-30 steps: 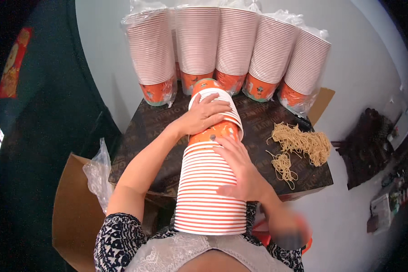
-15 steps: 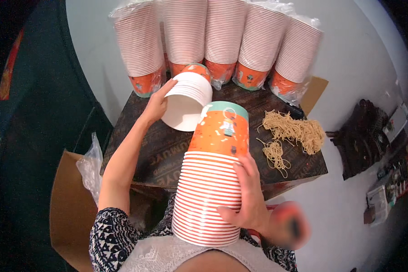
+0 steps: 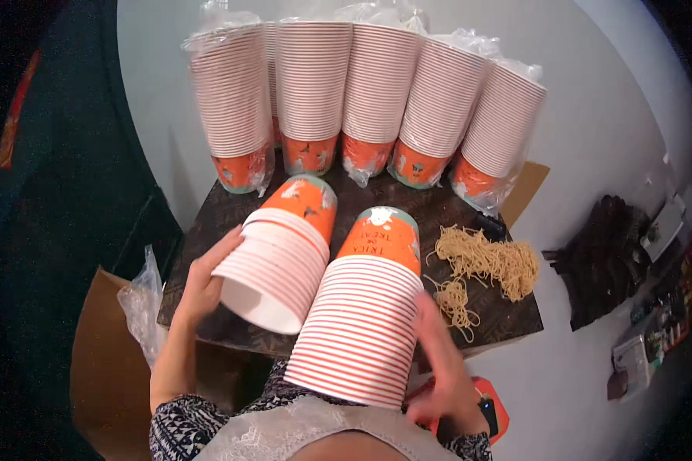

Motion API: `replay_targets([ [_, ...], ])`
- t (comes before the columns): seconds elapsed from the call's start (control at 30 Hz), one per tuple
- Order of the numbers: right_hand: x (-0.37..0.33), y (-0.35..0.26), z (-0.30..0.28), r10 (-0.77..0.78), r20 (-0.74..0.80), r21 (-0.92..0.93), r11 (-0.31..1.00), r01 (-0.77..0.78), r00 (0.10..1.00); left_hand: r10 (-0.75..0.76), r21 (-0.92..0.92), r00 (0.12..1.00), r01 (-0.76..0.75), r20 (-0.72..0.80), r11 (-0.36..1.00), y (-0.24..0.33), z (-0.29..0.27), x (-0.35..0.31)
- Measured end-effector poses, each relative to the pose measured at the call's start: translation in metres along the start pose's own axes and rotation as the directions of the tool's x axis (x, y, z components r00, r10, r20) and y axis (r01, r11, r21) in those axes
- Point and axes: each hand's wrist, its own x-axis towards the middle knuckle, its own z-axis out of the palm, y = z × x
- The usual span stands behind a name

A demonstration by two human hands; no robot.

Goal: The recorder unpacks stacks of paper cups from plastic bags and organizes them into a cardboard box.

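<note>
Two nested cup stacks before you: the long stack (image 3: 354, 326) lies tilted, base away from you, rims toward your lap; take it as landmark. The short stack (image 3: 281, 250) sits just left of it, tilted likewise, mouth toward you; cannot tell whether the two touch. Your left hand (image 3: 202, 283), partly closed, has hold of the short stack by its left side near the rims. Your right hand (image 3: 444, 365), blurred, is loosely open, fingers along the right side of the long stack; cannot tell whether it bears any weight. Worktop (image 3: 214, 219) beneath and beyond the long stack; plastic-wrapped stacks (image 3: 309, 92) upright past its far end; tan string (image 3: 488, 261) to its right, a smaller tangle (image 3: 455, 301) nearer. Step in hand, as judged: managing the two stacks apart. Best to spread your left fingers across several rims, since pinching one may dent it or let inner cups slip. Cradle the long stack with a flat palm, mouth end supported, so its column doesn't slide. Mind the gap: rims could catch if the stacks knock.
</note>
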Motion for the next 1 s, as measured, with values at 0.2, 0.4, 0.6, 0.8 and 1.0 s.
replay_targets([
  [0.2,0.018,0.003,0.016,0.034,0.028,-0.492,0.87,-0.016,0.999,-0.044,-0.015,0.994,0.043,-0.1,0.999,0.006,0.015,-0.007],
  [0.4,0.052,0.072,-0.018,0.153,-0.234,-0.559,0.787,-0.262,0.96,0.09,-0.025,0.991,-0.093,-0.097,0.995,-0.031,0.059,0.067],
  [0.6,0.083,0.141,-0.071,0.149,-0.264,-0.43,0.866,-0.255,0.953,0.091,-0.136,0.986,-0.11,-0.139,0.985,-0.061,0.108,0.112],
  [0.8,0.093,0.173,-0.091,0.111,-0.35,-0.415,0.872,-0.26,0.93,0.181,-0.026,0.963,-0.19,-0.198,0.981,-0.068,0.128,0.121],
  [1.0,0.075,0.175,-0.081,0.256,-0.415,-0.462,0.767,-0.445,0.873,0.328,0.425,0.83,-0.123,-0.451,0.897,-0.042,0.12,0.116],
])
